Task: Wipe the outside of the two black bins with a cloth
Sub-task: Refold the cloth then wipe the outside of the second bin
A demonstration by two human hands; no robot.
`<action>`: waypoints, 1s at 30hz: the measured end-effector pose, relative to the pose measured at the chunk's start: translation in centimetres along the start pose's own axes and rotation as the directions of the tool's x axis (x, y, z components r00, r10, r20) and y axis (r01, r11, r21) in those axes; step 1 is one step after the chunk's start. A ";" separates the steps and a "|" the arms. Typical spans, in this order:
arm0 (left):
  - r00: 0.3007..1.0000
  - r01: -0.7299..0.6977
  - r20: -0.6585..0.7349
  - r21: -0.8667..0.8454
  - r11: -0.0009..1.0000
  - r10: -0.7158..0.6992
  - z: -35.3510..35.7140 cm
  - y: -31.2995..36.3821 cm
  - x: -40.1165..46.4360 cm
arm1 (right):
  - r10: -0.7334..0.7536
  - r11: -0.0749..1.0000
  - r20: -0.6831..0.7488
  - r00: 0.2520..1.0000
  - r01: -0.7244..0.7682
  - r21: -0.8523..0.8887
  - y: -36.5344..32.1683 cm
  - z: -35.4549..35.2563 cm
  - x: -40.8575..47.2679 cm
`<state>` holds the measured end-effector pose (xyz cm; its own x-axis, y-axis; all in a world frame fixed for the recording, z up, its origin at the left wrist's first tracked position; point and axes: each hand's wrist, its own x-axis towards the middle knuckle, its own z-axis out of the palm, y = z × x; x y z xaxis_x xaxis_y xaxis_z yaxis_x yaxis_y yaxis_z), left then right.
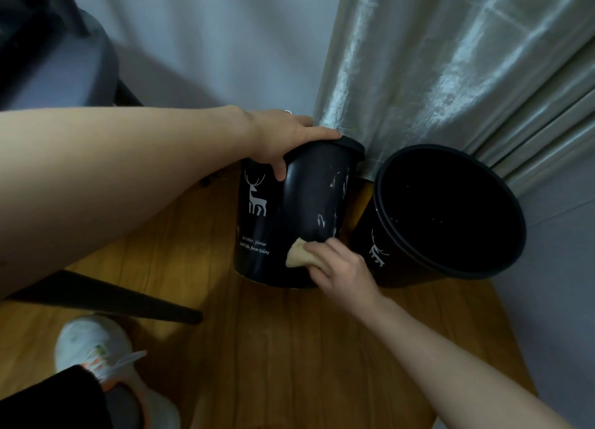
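The left bin (pixel 289 216) lies tipped on the wooden floor (pixel 289 348), its long axis running away from the camera, rim toward the curtain (pixel 450 74) and base toward the person. The left hand (pixel 283 139) grips it near the rim, fingers spread over the top and thumb curled down the side. The right hand (pixel 341 267) presses a tan cloth (pixel 297 253) against the wall near the base, fingers curled round the cloth. White smears streak the side. A white deer is printed on it, above script of which only "please" and "from today" are readable. The right bin (pixel 450 216) stands just beside it, mouth tilted toward the camera, bearing the same deer.
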<state>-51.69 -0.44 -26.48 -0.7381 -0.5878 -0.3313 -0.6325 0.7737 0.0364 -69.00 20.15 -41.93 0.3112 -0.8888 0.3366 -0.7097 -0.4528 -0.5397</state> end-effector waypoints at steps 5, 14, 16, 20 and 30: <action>0.999 0.007 -0.032 -0.075 0.997 -0.009 0.1 0.9 0.2 | -0.135 0.986 0.214 0.967 0.152 -0.063 0.5 0.4 -2.3; 0.998 0.013 -0.057 -0.180 0.984 -0.024 0.2 1.3 0.4 | -0.119 0.989 0.159 0.980 0.130 -0.066 0.1 0.4 -2.0; 0.997 -0.007 -0.078 -0.213 0.977 -0.010 0.3 1.4 0.4 | -0.138 0.986 0.161 0.977 0.150 -0.066 0.1 0.3 -1.9; 0.994 -0.021 -0.106 -0.243 0.970 -0.005 0.5 0.9 0.2 | -0.198 0.975 0.187 0.962 0.213 -0.068 0.4 0.3 -2.0; 0.998 -0.028 -0.056 -0.097 0.995 0.023 0.2 0.4 0.1 | 0.001 0.997 -0.107 0.994 -0.009 -0.075 0.4 -2.4 4.0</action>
<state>-52.01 -0.13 -26.72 -0.7642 -0.5824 -0.2772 -0.6314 0.7632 0.1372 -69.54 16.60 -38.91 0.2409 -0.8768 0.4162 -0.7578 -0.4378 -0.4838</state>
